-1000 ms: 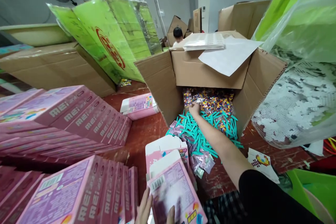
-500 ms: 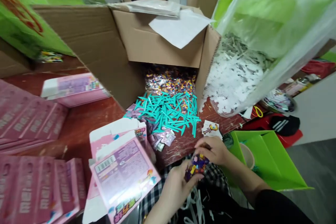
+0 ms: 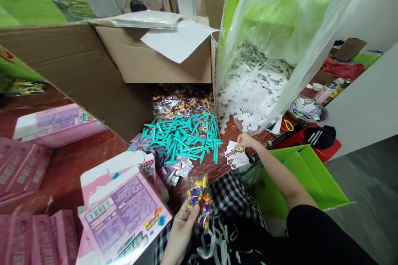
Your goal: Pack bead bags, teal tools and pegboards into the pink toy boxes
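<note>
Fingers of my left hand [image 3: 182, 225] are clamped on a clear bag of colourful beads [image 3: 199, 201], thumb across its front, holding it over my lap at the bottom of my view. Taking that bag as the clock's centre, my right hand [image 3: 248, 140] is at two o'clock, its fingers bent down at the top edge of some printed cards [image 3: 234, 160]; I cannot tell whether they are pinched on one. These cards lie fanned and overlapping on the red surface [image 3: 214, 170].

Between eleven and twelve o'clock, teal sticks [image 3: 183, 138] lie heaped at the mouth of a cardboard carton [image 3: 161, 60], with more small beads [image 3: 183, 101] in clear plastic behind them. Small pinkish sachets [image 3: 178, 168] lie toward half past ten, beside the sticks. At nine o'clock, a pink printed box [image 3: 124, 215] lies with its barcode side up.

A big clear sack of white pieces [image 3: 253, 95] stands at one o'clock, right of the carton. Toward two o'clock, well apart from the bag, are a metal bowl [image 3: 307, 109] and a black cap [image 3: 320, 136]. Three o'clock has a green bin [image 3: 311, 178].
</note>
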Demonstrator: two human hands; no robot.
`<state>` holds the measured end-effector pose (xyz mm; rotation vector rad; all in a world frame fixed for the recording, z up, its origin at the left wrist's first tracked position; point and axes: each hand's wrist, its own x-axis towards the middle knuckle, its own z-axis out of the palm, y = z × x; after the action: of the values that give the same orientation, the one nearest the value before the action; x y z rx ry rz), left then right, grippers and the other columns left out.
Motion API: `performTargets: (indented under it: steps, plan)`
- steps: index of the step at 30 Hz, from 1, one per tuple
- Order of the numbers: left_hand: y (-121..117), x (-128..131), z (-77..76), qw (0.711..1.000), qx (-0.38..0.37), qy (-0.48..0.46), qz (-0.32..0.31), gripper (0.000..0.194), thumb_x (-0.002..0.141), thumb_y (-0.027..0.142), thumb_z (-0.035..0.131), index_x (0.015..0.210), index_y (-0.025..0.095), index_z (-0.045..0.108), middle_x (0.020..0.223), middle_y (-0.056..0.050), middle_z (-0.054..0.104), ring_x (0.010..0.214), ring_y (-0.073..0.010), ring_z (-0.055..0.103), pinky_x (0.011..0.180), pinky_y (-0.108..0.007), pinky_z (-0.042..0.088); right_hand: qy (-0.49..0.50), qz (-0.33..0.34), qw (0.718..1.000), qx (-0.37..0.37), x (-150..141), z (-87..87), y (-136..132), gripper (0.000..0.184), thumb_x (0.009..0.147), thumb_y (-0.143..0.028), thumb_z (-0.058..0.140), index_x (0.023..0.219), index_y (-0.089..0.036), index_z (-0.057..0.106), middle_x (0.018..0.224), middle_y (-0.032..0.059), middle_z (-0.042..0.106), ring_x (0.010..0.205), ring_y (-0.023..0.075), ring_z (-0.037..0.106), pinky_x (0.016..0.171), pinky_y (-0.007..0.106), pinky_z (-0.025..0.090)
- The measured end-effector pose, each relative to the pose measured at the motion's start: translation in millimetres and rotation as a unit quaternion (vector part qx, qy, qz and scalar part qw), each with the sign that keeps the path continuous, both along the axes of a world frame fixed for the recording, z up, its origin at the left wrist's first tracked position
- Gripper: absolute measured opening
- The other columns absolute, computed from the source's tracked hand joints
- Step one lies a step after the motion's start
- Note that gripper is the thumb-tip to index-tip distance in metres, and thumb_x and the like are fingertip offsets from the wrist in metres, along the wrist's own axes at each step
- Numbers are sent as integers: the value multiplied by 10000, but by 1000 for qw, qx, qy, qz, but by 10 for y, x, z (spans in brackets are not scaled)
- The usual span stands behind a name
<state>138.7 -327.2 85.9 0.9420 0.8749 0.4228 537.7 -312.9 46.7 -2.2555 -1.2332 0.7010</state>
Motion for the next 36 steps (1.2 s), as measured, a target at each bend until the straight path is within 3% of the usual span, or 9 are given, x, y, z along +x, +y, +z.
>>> performTargets:
  steps: [10, 15, 19, 22, 26, 30, 32, 34, 36]
  plan:
    - [67, 79, -71, 1000, 10, 12, 18, 562, 690, 532, 768, 1094, 162, 643, 984, -87, 747, 885, -244, 702, 831, -328, 533, -14, -1, 998, 64, 188, 203, -21, 118, 813, -195, 629, 822, -134, 729, 777, 49, 730, 676, 172, 647, 592, 216, 459]
    - [113, 91, -43, 999, 20, 29, 14, 572, 646, 545, 792, 1053, 161, 676, 984, -93, 746, 928, -265, 691, 842, -337, 530, -91, -71, 987, 116, 631, 545, 768, 165, 871, -209, 573, 971, -122, 671, 972, 88, 701, 857, 185, 626, 735, 240, 456]
    - [136, 71, -58, 998, 34, 40, 36, 580, 674, 544, 772, 1095, 161, 657, 1015, -99, 739, 945, -275, 683, 861, -361, 521, -103, -50, 990, 88, 710, 649, 1472, 205, 669, -127, 773, 839, -127, 659, 832, 46, 681, 818, 191, 609, 755, 260, 449]
    - [125, 74, -69, 997, 24, 41, 64, 579, 690, 551, 756, 1101, 157, 651, 1023, -107, 735, 1012, -296, 668, 883, -378, 518, -102, -42, 991, 82, 624, 610, 1667, 354, 550, -56, 813, 858, -129, 655, 803, 42, 672, 808, 200, 612, 770, 279, 457]
    - [116, 164, -78, 996, 1, 13, 85, 575, 690, 547, 757, 1111, 176, 631, 1091, -104, 720, 1053, -295, 659, 891, -375, 524, -96, -52, 984, 142, 643, 658, 1412, 400, 641, -125, 763, 1024, -129, 647, 946, 94, 690, 912, 238, 624, 857, 323, 467]
    - [122, 348, -133, 992, -27, -18, 118, 612, 685, 527, 769, 1161, 190, 585, 1103, -107, 713, 980, -280, 686, 807, -354, 549, -77, -98, 964, 234, 524, 745, 710, 355, 874, -344, 548, 1121, -97, 613, 1134, 178, 646, 1050, 276, 606, 916, 401, 479]
    - [101, 448, -159, 989, -43, -22, 137, 636, 694, 548, 751, 1192, 194, 575, 1075, -105, 718, 908, -280, 700, 742, -360, 561, -24, -106, 958, 265, 154, 682, 291, 438, 914, -461, 464, 1161, -124, 596, 1087, 161, 671, 954, 263, 650, 820, 406, 534]
    - [62, 532, -171, 987, -34, -44, 151, 671, 702, 596, 717, 1219, 192, 575, 1099, -115, 706, 931, -296, 691, 737, -380, 565, 201, -78, 936, 280, -435, 537, -82, 445, 816, -538, 618, 1082, -182, 649, 966, 111, 709, 831, 269, 673, 738, 429, 563]
    - [17, 584, -175, 986, 7, -91, 142, 739, 654, 628, 737, 1224, 182, 585, 1159, -132, 684, 1046, -318, 652, 844, -409, 546, 346, -51, 911, 216, -1099, 368, -347, 394, 767, -535, 695, 994, -214, 687, 883, 77, 716, 771, 269, 675, 702, 444, 577]
